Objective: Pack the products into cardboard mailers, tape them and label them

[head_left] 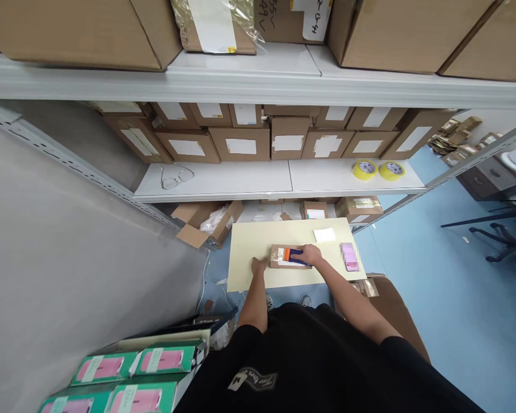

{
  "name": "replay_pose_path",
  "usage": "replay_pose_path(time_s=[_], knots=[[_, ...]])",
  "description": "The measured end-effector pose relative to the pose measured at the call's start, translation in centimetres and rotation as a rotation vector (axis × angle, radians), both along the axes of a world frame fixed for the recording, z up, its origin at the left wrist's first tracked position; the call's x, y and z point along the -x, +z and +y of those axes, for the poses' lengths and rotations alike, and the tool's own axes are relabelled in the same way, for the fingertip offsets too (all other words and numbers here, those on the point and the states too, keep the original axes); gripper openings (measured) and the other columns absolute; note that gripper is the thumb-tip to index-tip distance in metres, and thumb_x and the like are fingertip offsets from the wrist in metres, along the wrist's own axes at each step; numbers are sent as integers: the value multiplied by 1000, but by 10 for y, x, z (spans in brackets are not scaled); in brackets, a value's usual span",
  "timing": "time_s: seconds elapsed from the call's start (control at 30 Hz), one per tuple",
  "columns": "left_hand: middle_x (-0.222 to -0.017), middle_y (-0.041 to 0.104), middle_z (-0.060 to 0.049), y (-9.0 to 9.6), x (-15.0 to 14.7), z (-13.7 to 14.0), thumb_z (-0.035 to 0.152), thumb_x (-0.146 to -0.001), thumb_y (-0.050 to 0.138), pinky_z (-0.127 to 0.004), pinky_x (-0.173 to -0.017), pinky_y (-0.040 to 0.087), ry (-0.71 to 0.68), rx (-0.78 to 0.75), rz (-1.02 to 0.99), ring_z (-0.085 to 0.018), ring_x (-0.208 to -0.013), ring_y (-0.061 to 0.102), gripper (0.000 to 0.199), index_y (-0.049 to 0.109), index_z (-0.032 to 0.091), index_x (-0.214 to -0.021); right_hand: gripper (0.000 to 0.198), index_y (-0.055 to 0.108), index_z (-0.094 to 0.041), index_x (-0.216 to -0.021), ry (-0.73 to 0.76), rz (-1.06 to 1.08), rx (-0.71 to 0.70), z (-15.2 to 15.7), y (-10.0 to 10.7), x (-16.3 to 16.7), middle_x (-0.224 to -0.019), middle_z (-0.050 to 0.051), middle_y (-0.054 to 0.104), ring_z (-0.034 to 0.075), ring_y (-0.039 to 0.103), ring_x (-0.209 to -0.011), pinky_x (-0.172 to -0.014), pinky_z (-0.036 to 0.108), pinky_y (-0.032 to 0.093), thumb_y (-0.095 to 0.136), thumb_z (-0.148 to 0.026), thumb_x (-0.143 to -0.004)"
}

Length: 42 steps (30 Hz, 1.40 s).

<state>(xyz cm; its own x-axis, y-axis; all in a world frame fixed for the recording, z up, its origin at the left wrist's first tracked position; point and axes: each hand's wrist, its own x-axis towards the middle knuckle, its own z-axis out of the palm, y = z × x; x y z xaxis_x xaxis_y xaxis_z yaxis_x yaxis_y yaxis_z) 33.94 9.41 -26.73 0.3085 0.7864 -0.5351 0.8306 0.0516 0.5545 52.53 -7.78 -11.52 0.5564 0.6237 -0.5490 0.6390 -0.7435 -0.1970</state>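
A small cardboard box [275, 264] with a white label and clear tape lies flat on the cream-coloured table board. My right hand [310, 254] is closed around a flat blue and orange hand tool [293, 254], held over the label on the box's upper face. What kind of tool it is cannot be made out. At the box's left end is my left hand [258, 265], its fingers curled in against that end; the fingertips are partly hidden. Right of the box lies a pink, pixelated item [350, 256], and behind it a white paper slip [324, 235].
Under the board [249, 232] are my shoes and loose cables. A shelf [241, 178] ahead carries labelled cartons, glasses [177, 176] and two yellow tape rolls [364, 169]. An open carton [193, 235] stands left; green-and-pink boxes [159, 360] sit lower left, a brown chair [395, 310] right.
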Motion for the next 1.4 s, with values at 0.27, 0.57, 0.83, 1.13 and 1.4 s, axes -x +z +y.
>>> replay_pose_path(time_s=[0.27,0.57,0.83,1.13,1.4], knots=[[-129,74,-10,17,-15,-38,58,-101,40,-35,-102,50,-120,-5,-281,-27,-120,67,55,66,23,-134,68,77,-15,-111,-43,26,62,17,6,-2,-114,17,77,31,74,-104,-76,31,55,72,-74,-77],[-137,69,-14,23,-42,-76,56,-105,32,-40,-103,50,-127,20,-122,-30,-125,65,63,41,22,-158,75,76,-14,-113,-35,56,69,-14,14,-34,-115,19,77,32,74,-104,-77,31,56,75,-77,-73],[-128,72,-16,30,-63,-87,56,-105,29,-43,-98,50,-169,2,-79,-34,-118,68,60,46,23,-152,68,78,-13,-103,-193,-50,201,-149,24,-122,-108,18,78,30,74,-98,-75,30,52,75,-74,-74],[-133,71,-12,24,-37,-41,49,-106,35,-34,-104,48,-136,52,-178,-26,-126,64,46,64,22,-128,67,79,-16,-92,-180,-20,114,-119,29,-88,-100,15,79,26,74,-89,-65,27,46,65,-81,-80],[-124,74,-17,48,13,41,49,-101,49,-36,-104,48,23,-14,-159,-29,-121,67,47,66,14,-127,74,80,-18,-93,-79,6,-40,0,55,-5,-102,15,79,26,74,-94,-68,26,48,57,-88,-80]])
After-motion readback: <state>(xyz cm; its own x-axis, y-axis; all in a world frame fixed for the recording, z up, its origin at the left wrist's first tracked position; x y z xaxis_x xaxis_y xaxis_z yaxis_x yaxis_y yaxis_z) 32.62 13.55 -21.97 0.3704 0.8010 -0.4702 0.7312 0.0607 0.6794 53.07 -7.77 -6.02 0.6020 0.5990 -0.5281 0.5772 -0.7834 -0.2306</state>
